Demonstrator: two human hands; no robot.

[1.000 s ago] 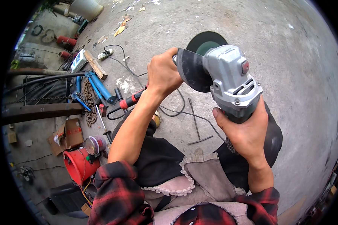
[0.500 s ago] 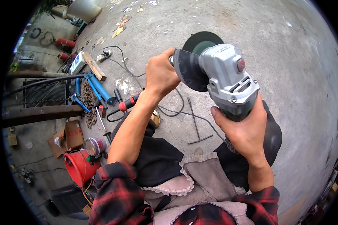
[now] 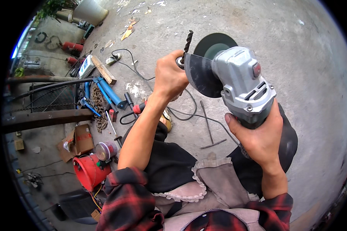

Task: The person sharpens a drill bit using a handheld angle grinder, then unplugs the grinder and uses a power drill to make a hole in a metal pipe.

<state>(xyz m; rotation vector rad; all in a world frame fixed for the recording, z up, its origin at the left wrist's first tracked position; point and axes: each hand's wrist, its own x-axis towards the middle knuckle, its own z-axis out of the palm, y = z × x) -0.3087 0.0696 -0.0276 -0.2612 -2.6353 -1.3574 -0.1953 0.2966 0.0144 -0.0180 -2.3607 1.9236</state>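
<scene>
Here, on a grey concrete floor (image 3: 320,77), a person in red-and-black plaid sleeves (image 3: 129,192) and a frill-edged apron (image 3: 223,177) handles a silver angle grinder (image 3: 239,67), held up in front of the body, above the knees. The right hand (image 3: 260,134) grasps the grinder's dark body from below, the thumb lying along one side and the other fingers wrapped round the far side, mostly out of my sight. The left hand (image 3: 169,77) is clenched around the lower part of a dark spiral drill bit (image 3: 188,43), which points up past the fist; a round metal end (image 3: 179,61) shows by the thumb. The fist sits right beside the grinder's black half-round guard (image 3: 202,79), with the green-grey disc (image 3: 215,40) rising behind; whether bit and disc touch, I cannot tell from here. A dark cord (image 3: 226,130) trails from the tool's rear across the floor, near a thin T-shaped rod (image 3: 207,123). To the person's left, a rusty chain (image 3: 100,107) lies beside blue metal tools (image 3: 112,92), a length of wood (image 3: 105,71) just beyond, while an open cardboard box (image 3: 83,139) and a red bucket (image 3: 89,173) stand nearer the elbow.
</scene>
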